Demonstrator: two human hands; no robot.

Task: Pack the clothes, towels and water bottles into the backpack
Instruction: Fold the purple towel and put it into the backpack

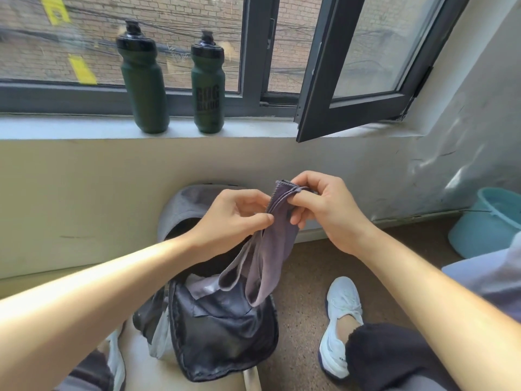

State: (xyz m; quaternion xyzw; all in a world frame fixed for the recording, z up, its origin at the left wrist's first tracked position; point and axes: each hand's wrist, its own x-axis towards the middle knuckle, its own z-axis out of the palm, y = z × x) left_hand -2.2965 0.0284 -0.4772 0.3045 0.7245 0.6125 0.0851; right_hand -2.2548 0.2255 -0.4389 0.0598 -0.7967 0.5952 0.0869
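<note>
The head view looks down at a pale wall (84, 193) under a window, and on the window sill (70, 128) two dark green water bottles with black caps stand upright, near each other but not touching: the plain green bottle (145, 80) on the left and the printed green bottle (208, 86), with dark letters on its side, on the right. To the right of them a dark window sash (355, 111) stands open into the room, its lower corner hanging over the sill. A light blue bucket (485, 230) sits on the brown floor (304, 277) by the wall at the right edge, and a white shoe (341, 320) of the person rests on the floor just beside the backpack. Both forearms reach in from the bottom corners and cover part of the floor and the bag. The backpack (225, 334) stands between the person's legs with its grey top part leaning on the wall; its mouth is open, the dark shiny lining shows, and some pale fabric (203, 286) lies inside. The purple-grey cloth (270, 249) is held up above this opening; it is folded into several layers, has a stitched edge at the top, and its lower loops hang down to the mouth of the bag. The left hand (234, 218) pinches the side edge of the cloth between thumb and curled fingers. The right hand (324, 210) pinches the top corner between thumb and forefinger, with the other fingers bent behind the cloth
</note>
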